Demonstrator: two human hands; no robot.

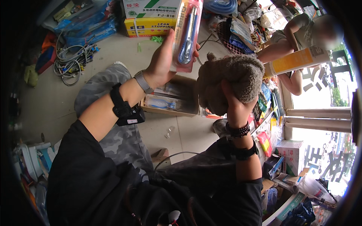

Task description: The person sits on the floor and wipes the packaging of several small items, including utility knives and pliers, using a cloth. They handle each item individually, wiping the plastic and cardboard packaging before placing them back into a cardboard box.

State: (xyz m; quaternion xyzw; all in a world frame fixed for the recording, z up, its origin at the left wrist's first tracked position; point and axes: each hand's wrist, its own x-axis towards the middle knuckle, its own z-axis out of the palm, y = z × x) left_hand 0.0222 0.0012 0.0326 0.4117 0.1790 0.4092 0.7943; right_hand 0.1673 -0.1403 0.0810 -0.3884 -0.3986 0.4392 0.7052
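Glossy clear plastic over a pinkish-red backing forms the slim blister pack (186, 37), held up just beyond the open cardboard carton (169, 111) on the tiled floor (162, 130). Its long axis runs away from the person, the far end leaning slightly right; the rounded end of the blue tool inside points back toward the carton. The left hand (164, 60) pinches the pack's edges, thumb on the left, fingers curled round the right. Right of the carton, the right hand (239, 109) grips a bunched, fuzzy grey-brown cloth (230, 81), thumb pressed into the pile, other fingers mostly hidden. Flat, clear-wrapped packages (162, 101) lie inside the carton; thin grey cables (71, 62) coil left of it.
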